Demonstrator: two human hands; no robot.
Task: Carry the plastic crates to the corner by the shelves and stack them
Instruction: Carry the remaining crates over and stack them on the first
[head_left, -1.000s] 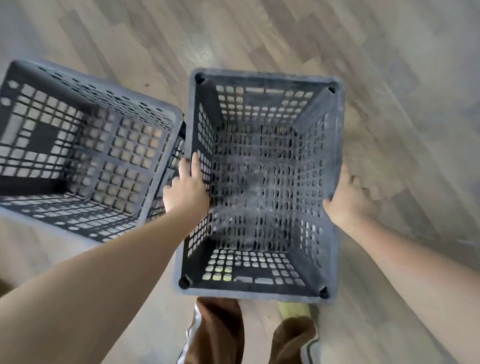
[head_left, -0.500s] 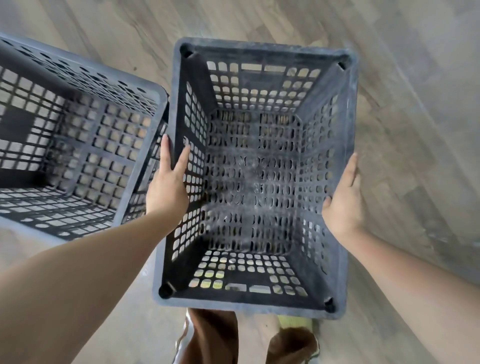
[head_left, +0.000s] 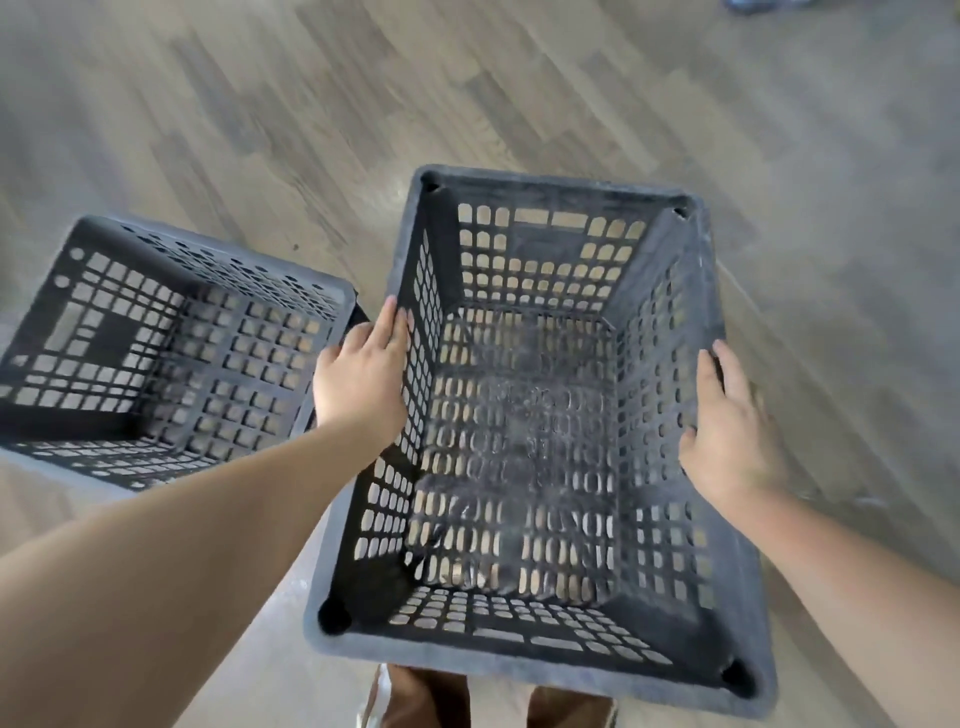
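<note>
1. Both hands clamp one crate (head_left: 524, 431) between flat palms: left hand (head_left: 361, 382) and right hand (head_left: 730, 428) on opposite walls.
2. It seems lifted; I judge carrying has begun, needing steady inward pressure.
3. Second crate (head_left: 156, 353) rests on the floor (head_left: 311, 104) at my left, awaiting its turn.

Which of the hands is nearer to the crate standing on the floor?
Left. The left hand holds the carried crate on the side beside the floor crate; the right hand is on the far side.
</note>
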